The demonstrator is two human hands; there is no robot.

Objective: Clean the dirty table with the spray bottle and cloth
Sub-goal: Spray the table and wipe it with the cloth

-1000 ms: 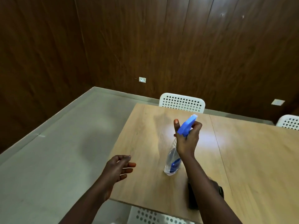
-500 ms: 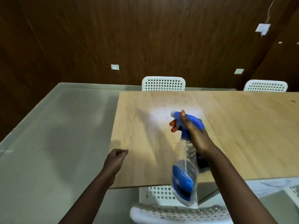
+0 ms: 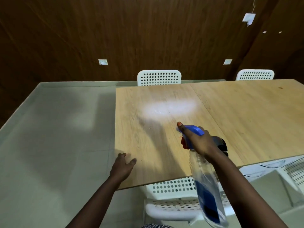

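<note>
While my right hand [image 3: 199, 142] grips the spray bottle [image 3: 206, 183] above the table [image 3: 246, 116], my left hand [image 3: 122, 167] hovers open at its corner.

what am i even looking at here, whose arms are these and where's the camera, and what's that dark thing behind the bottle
There is no machine here: these are a person's two bare arms. One wide-angle camera is worn on the person's head and looks forward and down, so you see roughly what they see.

The right hand grips a clear spray bottle by its blue spray head, with the index finger stretched along the top, aimed over the wooden table. The left hand holds nothing and is at the table's near left corner, fingers loose.

The dark object lies on the table, mostly hidden behind the right hand; I cannot tell what it is. White perforated chairs stand around the table.
</note>
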